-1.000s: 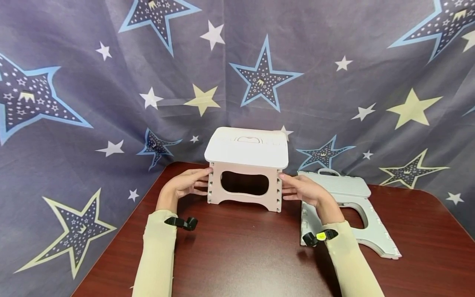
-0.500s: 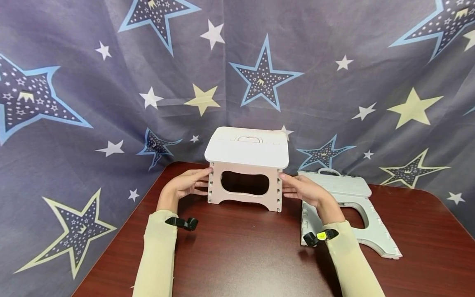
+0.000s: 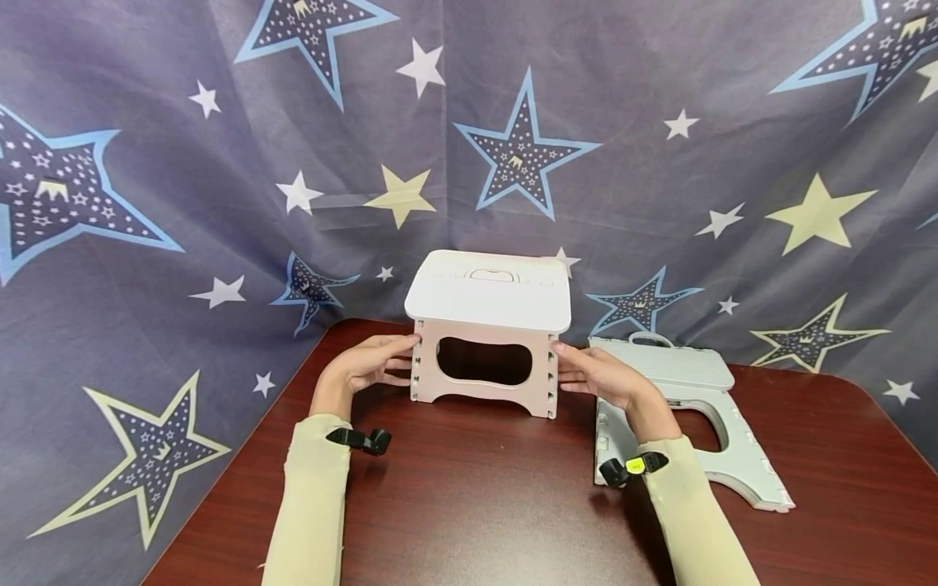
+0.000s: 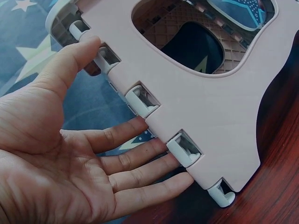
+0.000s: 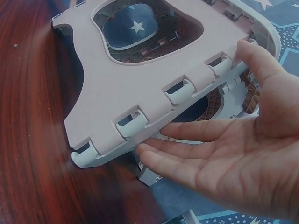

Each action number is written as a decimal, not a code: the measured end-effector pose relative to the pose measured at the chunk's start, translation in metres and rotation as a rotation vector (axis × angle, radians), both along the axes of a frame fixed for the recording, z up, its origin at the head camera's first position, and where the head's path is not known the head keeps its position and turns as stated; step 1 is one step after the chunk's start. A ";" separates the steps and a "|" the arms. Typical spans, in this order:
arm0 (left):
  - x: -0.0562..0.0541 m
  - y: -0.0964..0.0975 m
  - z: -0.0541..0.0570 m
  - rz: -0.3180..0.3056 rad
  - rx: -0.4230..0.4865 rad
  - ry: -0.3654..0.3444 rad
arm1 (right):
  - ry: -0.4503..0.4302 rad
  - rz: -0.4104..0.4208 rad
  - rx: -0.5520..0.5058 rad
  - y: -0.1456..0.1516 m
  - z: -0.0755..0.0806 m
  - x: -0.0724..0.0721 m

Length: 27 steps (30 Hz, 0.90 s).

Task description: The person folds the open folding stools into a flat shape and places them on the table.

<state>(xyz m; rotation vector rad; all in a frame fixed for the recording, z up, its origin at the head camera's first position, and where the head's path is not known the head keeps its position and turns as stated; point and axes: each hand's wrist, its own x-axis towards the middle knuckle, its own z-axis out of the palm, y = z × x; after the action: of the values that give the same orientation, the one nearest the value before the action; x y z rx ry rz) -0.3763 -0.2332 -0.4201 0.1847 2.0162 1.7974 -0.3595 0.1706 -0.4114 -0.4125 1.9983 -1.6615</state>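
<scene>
A folding step stool with a white top and pale pink front panel stands unfolded on the table, upright. At its left side, my left hand touches the hinged edge. In the left wrist view that hand has its palm spread, fingers extended to the white hinges and thumb on the panel edge. My right hand touches the opposite edge in the same manner. The right wrist view shows this hand with its thumb near the top and straight fingers along the side. The stool's rear is mostly hidden.
A second folding stool, pale grey-green, lies folded flat on the right, partly behind my right forearm. Both stools are on a dark red-brown wooden table. A star-patterned curtain hangs close behind and to the left.
</scene>
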 end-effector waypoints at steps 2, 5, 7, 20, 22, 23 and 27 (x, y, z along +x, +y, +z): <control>0.000 0.000 0.000 0.000 -0.002 -0.001 | -0.002 0.003 0.001 0.000 0.000 0.000; 0.000 0.000 0.000 0.004 -0.010 -0.003 | -0.002 0.007 0.003 0.000 -0.001 -0.001; -0.001 0.000 0.000 0.004 -0.015 -0.005 | -0.002 0.012 0.003 0.001 -0.001 -0.002; -0.001 -0.001 -0.003 0.009 -0.019 -0.012 | 0.003 0.017 0.011 0.001 -0.004 -0.003; -0.001 0.000 -0.003 0.012 -0.020 -0.013 | 0.004 0.016 0.010 0.001 -0.004 -0.003; -0.002 0.000 -0.004 0.014 -0.021 -0.013 | 0.004 0.016 0.010 0.001 -0.004 -0.003; -0.002 0.000 -0.005 0.016 -0.023 -0.017 | 0.006 0.016 0.009 0.001 -0.005 -0.003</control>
<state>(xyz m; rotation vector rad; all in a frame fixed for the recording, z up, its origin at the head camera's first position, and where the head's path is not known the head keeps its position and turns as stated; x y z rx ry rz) -0.3788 -0.2331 -0.4248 0.1461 2.0311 1.7785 -0.3627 0.1718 -0.4159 -0.4288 2.0012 -1.6429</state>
